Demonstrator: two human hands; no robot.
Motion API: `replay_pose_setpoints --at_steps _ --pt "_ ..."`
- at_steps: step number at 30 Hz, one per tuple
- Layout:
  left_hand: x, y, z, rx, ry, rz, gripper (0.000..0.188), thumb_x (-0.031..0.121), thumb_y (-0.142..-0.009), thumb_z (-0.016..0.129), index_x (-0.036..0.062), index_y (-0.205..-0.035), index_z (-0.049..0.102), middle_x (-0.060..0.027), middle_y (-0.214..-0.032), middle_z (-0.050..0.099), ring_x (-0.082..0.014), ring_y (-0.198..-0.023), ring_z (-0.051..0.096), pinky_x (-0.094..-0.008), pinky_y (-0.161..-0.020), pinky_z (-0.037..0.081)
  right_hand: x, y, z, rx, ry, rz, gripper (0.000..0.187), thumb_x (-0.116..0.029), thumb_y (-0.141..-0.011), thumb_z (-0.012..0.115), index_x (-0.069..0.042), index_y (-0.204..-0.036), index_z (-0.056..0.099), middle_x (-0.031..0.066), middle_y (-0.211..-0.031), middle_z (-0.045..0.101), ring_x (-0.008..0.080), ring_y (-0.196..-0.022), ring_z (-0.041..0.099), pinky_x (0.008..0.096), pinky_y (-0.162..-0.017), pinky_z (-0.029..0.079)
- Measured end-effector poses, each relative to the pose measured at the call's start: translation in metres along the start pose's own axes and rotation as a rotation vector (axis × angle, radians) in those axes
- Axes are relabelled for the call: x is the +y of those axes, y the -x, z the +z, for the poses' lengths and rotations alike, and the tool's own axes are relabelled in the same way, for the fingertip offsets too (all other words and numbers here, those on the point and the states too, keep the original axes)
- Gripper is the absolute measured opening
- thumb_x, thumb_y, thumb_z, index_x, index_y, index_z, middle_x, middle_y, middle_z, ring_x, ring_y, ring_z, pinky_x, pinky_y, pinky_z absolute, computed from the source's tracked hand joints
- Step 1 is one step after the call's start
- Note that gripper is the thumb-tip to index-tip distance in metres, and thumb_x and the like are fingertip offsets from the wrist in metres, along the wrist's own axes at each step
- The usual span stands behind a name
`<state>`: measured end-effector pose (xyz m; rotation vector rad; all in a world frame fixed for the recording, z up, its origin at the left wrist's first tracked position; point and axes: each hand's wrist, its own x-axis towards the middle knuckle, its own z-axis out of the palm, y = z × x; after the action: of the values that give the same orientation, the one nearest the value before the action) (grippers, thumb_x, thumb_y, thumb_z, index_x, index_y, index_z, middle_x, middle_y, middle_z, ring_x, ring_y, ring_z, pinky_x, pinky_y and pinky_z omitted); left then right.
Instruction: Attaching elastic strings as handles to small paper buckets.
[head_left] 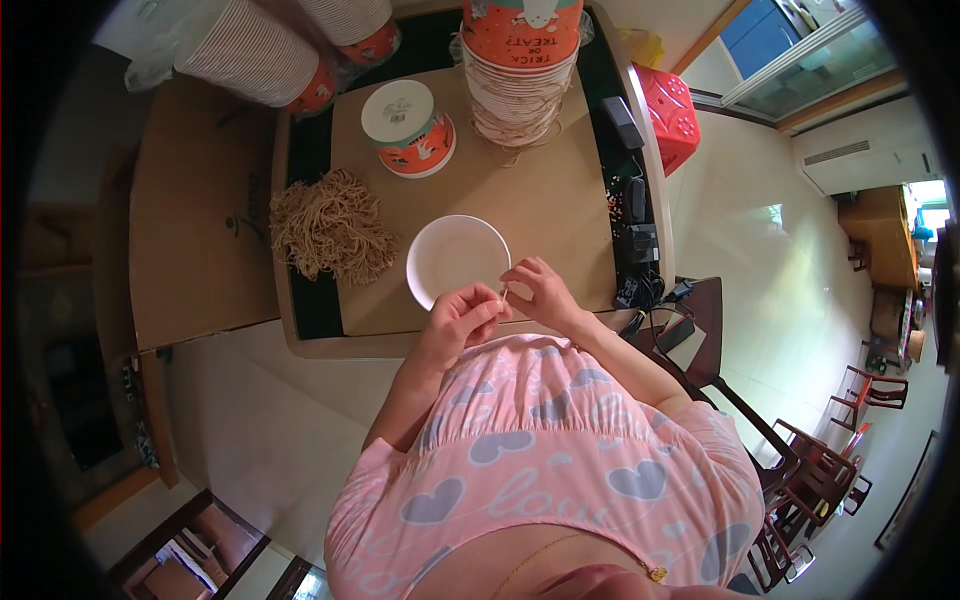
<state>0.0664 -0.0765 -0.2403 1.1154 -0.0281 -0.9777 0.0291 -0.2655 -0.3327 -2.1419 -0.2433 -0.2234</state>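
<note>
At the left of the surface (560, 200) lies a loose bundle of tan cords (330, 225), well apart from the hands. Just right of centre, the left hand (462, 318) and right hand (535, 288) meet over the near rim of a white paper bowl (450, 255), each grip pinched narrow on one thin cord (504, 293). Further up stand an orange printed tub (410, 128) and a stack of tubs (520, 75). The cord could slip from so fine a pinch; a nudge could push the light bowl away.

Single head view, fisheye, looks steeply down from above, close over table (560, 215) near edge; floor beyond.
</note>
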Motion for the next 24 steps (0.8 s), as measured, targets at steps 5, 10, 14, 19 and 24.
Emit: replay_pose_setpoints --at_steps 5,10,14,19,24 --pt "0.006 -0.006 -0.011 0.099 0.244 0.146 0.007 0.014 -0.092 0.051 0.0094 -0.095 0.054 -0.0146 -0.108 0.062 -0.0081 -0.074 0.057 -0.0139 -0.046 0.035 -0.004 -0.002 -0.004 -0.058 0.027 0.087 0.023 -0.021 -0.072 0.070 -0.007 -0.084 0.057 0.0118 -0.082 0.055 0.0306 -0.079 0.054 0.0391 -0.069 0.046" --pt "0.010 -0.009 -0.031 0.113 0.320 0.167 0.009 0.018 -0.093 0.050 0.0092 -0.093 0.054 -0.0149 -0.103 0.063 -0.0094 -0.069 0.057 -0.0158 -0.045 0.038 0.011 -0.033 -0.017 -0.146 0.132 0.168 0.017 -0.012 -0.072 0.062 -0.007 -0.085 0.052 0.0127 -0.081 0.053 0.0333 -0.084 0.055 0.0412 -0.071 0.047" --pt "0.015 -0.007 -0.035 0.170 0.357 0.210 0.011 0.018 -0.093 0.050 0.0084 -0.092 0.054 -0.0132 -0.089 0.064 -0.0102 -0.060 0.054 -0.0179 -0.045 0.039 0.028 -0.075 -0.023 -0.121 0.143 0.198 0.026 -0.001 -0.074 0.052 -0.008 -0.099 0.051 0.0132 -0.091 0.059 0.0319 -0.089 0.057 0.0423 -0.074 0.048" --pt "0.013 -0.014 -0.050 0.227 0.448 0.203 0.013 0.020 -0.094 0.050 0.0083 -0.091 0.054 -0.0102 -0.081 0.064 -0.0097 -0.057 0.051 -0.0197 -0.041 0.035 0.050 -0.114 -0.022 -0.253 0.312 -0.026 0.016 -0.003 -0.076 0.052 -0.008 -0.090 0.059 0.0081 -0.084 0.061 0.0291 -0.087 0.058 0.0394 -0.075 0.048" --pt "-0.002 -0.021 -0.066 0.246 0.541 0.222 0.013 0.020 -0.094 0.050 0.0095 -0.090 0.055 -0.0091 -0.081 0.064 -0.0104 -0.058 0.051 -0.0204 -0.041 0.033 0.040 -0.122 -0.019 -0.190 0.390 -0.243 0.023 -0.004 -0.073 0.059 -0.008 -0.096 0.060 0.0097 -0.097 0.058 0.0310 -0.095 0.054 0.0402 -0.079 0.047"
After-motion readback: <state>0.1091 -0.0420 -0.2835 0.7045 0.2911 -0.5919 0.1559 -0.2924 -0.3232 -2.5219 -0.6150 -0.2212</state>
